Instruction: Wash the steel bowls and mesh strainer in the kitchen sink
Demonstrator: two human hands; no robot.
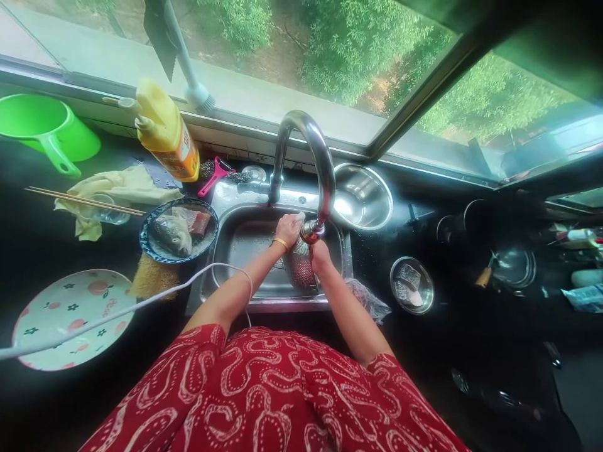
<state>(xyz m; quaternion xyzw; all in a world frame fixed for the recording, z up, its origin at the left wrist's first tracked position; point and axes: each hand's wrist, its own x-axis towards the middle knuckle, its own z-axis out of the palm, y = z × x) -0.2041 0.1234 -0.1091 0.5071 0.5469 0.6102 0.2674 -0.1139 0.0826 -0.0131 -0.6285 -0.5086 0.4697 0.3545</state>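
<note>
In the steel sink, a perforated metal colander stands tilted under the curved faucet. My left hand, with a yellow band at the wrist, is closed at the colander's far left edge. Something small and whitish shows at its fingertips, too small to name. My right hand is wrapped round the colander's right edge. The faucet head hides part of the colander between my hands, and some of my right fingers are out of sight.
Left of the sink are a bowl with a fish head, a loofah, a patterned plate, and a yellow bottle. A white cable crosses my left arm. On the right sit a steel basin and a small bowl with fish pieces.
</note>
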